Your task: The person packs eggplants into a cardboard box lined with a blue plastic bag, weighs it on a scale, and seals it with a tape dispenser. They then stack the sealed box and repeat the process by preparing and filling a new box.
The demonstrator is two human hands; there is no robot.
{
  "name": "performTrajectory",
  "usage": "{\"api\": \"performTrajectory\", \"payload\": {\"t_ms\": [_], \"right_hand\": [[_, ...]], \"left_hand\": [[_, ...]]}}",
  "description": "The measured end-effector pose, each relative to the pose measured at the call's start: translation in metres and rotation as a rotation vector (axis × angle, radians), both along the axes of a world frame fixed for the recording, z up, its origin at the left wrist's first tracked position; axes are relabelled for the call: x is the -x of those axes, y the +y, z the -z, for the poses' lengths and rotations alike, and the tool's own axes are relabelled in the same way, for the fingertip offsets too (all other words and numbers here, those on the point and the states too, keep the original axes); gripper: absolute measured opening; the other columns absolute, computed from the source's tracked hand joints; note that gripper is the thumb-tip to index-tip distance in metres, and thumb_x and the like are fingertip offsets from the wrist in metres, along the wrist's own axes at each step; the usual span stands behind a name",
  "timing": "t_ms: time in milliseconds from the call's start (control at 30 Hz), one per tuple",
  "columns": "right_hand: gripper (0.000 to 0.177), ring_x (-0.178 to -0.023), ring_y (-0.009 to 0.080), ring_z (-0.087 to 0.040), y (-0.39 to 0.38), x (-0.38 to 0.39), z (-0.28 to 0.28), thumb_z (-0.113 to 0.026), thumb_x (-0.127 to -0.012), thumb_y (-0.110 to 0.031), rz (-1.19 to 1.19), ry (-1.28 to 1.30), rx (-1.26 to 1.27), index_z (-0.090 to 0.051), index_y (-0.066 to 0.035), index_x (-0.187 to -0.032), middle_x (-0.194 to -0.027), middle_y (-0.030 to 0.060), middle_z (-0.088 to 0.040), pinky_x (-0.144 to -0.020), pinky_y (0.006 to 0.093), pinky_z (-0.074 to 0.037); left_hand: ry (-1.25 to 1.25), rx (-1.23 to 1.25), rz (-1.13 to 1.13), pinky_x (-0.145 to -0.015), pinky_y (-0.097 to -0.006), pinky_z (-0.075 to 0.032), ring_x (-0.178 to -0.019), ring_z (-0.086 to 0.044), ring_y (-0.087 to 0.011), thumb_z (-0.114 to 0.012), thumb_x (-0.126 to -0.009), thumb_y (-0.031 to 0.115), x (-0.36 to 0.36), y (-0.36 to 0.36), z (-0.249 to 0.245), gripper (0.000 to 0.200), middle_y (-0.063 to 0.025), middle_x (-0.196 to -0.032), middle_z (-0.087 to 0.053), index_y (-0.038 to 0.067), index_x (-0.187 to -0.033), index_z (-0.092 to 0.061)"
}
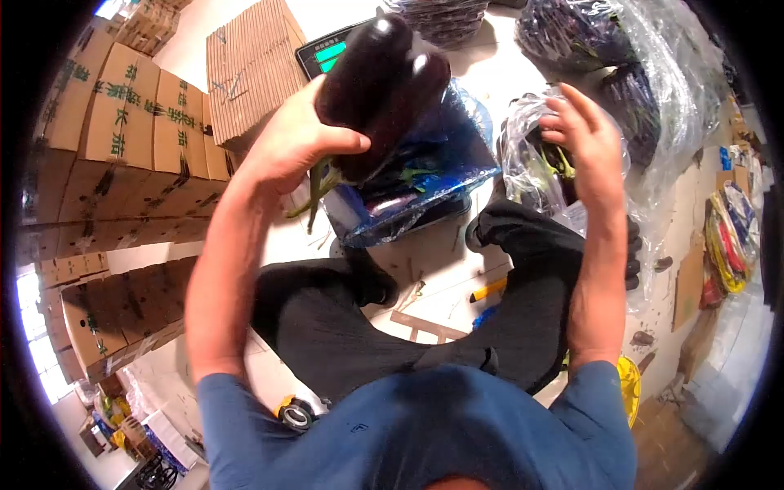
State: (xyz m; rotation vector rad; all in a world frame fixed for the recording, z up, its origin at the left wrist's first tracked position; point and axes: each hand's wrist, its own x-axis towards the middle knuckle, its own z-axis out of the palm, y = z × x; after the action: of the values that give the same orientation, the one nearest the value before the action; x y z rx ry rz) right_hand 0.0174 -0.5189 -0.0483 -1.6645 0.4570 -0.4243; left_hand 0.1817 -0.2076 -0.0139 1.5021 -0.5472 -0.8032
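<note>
My left hand [298,143] is closed around dark, glossy eggplants [371,90], at least two side by side, with a green stem hanging below the palm. They are raised over a container lined with blue plastic [412,216], where purple and green shapes show inside. My right hand [584,147] has its fingers apart and holds nothing. It hovers at a clear plastic bag [523,167] with green stems and dark eggplants in it. Behind the lined container, a scale [309,61] with green lit displays is partly covered by the raised eggplants.
Printed cardboard boxes [131,122] are stacked at the left, beside a pile of flat cardboard [253,65]. More bagged eggplants [576,33] lie at the back right under clear plastic sheeting [678,98]. A tape roll [296,415] and a yellow-handled tool [488,291] lie on the floor.
</note>
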Motion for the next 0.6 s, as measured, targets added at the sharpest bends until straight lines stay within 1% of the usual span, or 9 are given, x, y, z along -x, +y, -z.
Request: {"api": "performTrajectory", "payload": {"t_ms": [133, 200, 267, 300, 367, 433, 467, 500, 600], "right_hand": [[0.049, -0.096, 0.0154, -0.066, -0.018, 0.018, -0.003, -0.067, -0.097, -0.020, 0.010, -0.011, 0.027, -0.054, 0.008, -0.135, -0.120, 0.0134, -0.065, -0.083, 0.0267, -0.053], [0.047, -0.100, 0.0153, -0.064, -0.006, 0.026, -0.007, -0.067, -0.097, -0.012, -0.029, -0.008, 0.044, -0.052, 0.005, -0.138, -0.118, 0.0121, -0.065, -0.089, 0.0281, -0.052], [0.051, -0.101, 0.0163, -0.063, 0.006, 0.032, -0.009, -0.070, -0.094, -0.010, -0.047, -0.032, 0.080, -0.051, 0.002, -0.141, -0.119, 0.0126, -0.065, -0.090, 0.0295, -0.052], [0.053, -0.100, 0.0164, -0.064, 0.011, 0.034, -0.012, -0.071, -0.093, -0.010, -0.054, -0.040, 0.107, -0.051, 0.001, -0.141, -0.119, 0.0128, -0.065, -0.089, 0.0298, -0.052], [0.056, -0.098, 0.0163, -0.064, 0.013, 0.037, -0.017, -0.074, -0.092, -0.012, -0.078, -0.033, 0.186, -0.051, 0.001, -0.141, -0.118, 0.0131, -0.065, -0.087, 0.0302, -0.052], [0.056, -0.099, 0.0160, -0.063, 0.013, 0.039, -0.022, -0.070, -0.091, -0.007, -0.066, -0.027, 0.168, -0.050, 0.001, -0.142, -0.119, 0.0124, -0.065, -0.090, 0.0299, -0.050], [0.054, -0.101, 0.0164, -0.062, 0.012, 0.040, -0.026, -0.065, -0.092, -0.004, -0.064, -0.014, 0.170, -0.049, 0.002, -0.143, -0.120, 0.0122, -0.064, -0.093, 0.0301, -0.049], [0.052, -0.104, 0.0168, -0.061, 0.011, 0.041, -0.029, -0.061, -0.093, -0.001, -0.065, -0.001, 0.172, -0.048, 0.002, -0.144, -0.121, 0.0120, -0.064, -0.097, 0.0302, -0.048], [0.056, -0.102, 0.0178, -0.062, 0.005, 0.045, -0.030, -0.063, -0.092, -0.011, -0.029, -0.027, 0.206, -0.048, 0.005, -0.144, -0.118, 0.0128, -0.065, -0.095, 0.0316, -0.048]], "left_hand": [[-0.055, -0.551, 0.244, -0.095, -0.0348, -0.051, -0.097, -0.063, -0.0209, -0.074, -0.064, 0.003, -0.020, -0.030, 0.022, 0.068, -0.0107, -0.105, -0.067, 0.001, -0.129, -0.056], [-0.159, -0.911, 0.389, -0.090, -0.0378, -0.054, -0.097, -0.068, -0.0260, -0.079, -0.064, 0.005, -0.027, -0.055, 0.041, 0.059, -0.0165, -0.103, -0.070, -0.002, -0.120, -0.062], [-0.195, -0.933, 0.462, -0.083, -0.0396, -0.055, -0.094, -0.068, -0.0281, -0.081, -0.062, 0.007, -0.033, -0.062, 0.096, 0.051, -0.0164, -0.098, -0.070, -0.002, -0.110, -0.065], [-0.173, -1.014, 0.554, -0.077, -0.0420, -0.057, -0.094, -0.067, -0.0305, -0.081, -0.063, 0.006, -0.036, -0.071, 0.116, 0.055, -0.0180, -0.101, -0.067, -0.004, -0.113, -0.063], [-0.049, -1.014, 0.580, -0.088, -0.0407, -0.052, -0.101, -0.064, -0.0282, -0.082, -0.063, 0.009, -0.034, -0.081, 0.150, 0.061, -0.0176, -0.107, -0.068, -0.004, -0.119, -0.060], [0.029, -1.019, 0.564, -0.087, -0.0404, -0.052, -0.101, -0.064, -0.0292, -0.081, -0.063, 0.008, -0.032, -0.097, 0.167, 0.064, -0.0198, -0.109, -0.067, -0.007, -0.121, -0.059], [0.129, -1.000, 0.529, -0.080, -0.0452, -0.055, -0.102, -0.065, -0.0303, -0.080, -0.066, 0.008, -0.035, -0.099, 0.189, 0.065, -0.0225, -0.115, -0.065, -0.012, -0.123, -0.056], [0.234, -1.003, 0.410, -0.066, -0.0468, -0.058, -0.088, -0.068, -0.0309, -0.078, -0.072, 0.005, -0.030, -0.107, 0.196, 0.049, -0.0209, -0.107, -0.066, -0.008, -0.115, -0.059], [0.648, -0.913, 0.505, -0.056, -0.0419, -0.055, -0.059, -0.065, -0.0273, -0.071, -0.085, 0.012, -0.040, -0.104, 0.272, 0.013, -0.0113, -0.069, -0.067, 0.000, -0.087, -0.065]]}}
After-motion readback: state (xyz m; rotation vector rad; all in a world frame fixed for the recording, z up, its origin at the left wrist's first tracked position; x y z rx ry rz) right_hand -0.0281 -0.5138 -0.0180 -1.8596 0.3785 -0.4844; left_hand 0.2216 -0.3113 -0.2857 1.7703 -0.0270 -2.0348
